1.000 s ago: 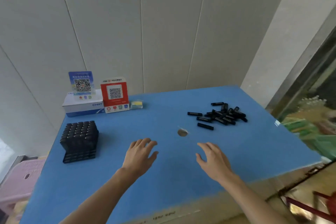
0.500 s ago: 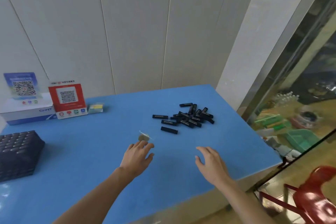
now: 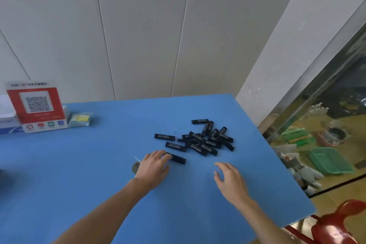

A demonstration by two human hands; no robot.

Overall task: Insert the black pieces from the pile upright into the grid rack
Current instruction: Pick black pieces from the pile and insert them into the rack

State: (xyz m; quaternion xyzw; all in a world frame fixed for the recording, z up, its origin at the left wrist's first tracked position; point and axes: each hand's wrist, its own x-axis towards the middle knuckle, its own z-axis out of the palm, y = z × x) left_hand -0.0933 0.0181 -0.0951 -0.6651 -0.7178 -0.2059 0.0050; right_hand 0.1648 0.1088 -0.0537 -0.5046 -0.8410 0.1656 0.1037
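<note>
Right now the nearest black piece (image 3: 176, 158) is touched by the fingertips of the left hand (image 3: 152, 168), but a firm hold cannot be told, and the right hand (image 3: 229, 179) is held spread and empty near the pile (image 3: 204, 140) at the middle right. No grid rack is seen, so most of the job is judged left.

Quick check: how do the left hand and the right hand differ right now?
The left hand has its fingertips on the nearest black piece, which lies apart from the pile; the right hand touches no piece. The left hand sits closer to the pile; the right hand is nearer the table edge. Both are palm-down, fingers loosely spread, gripping nothing.
</note>
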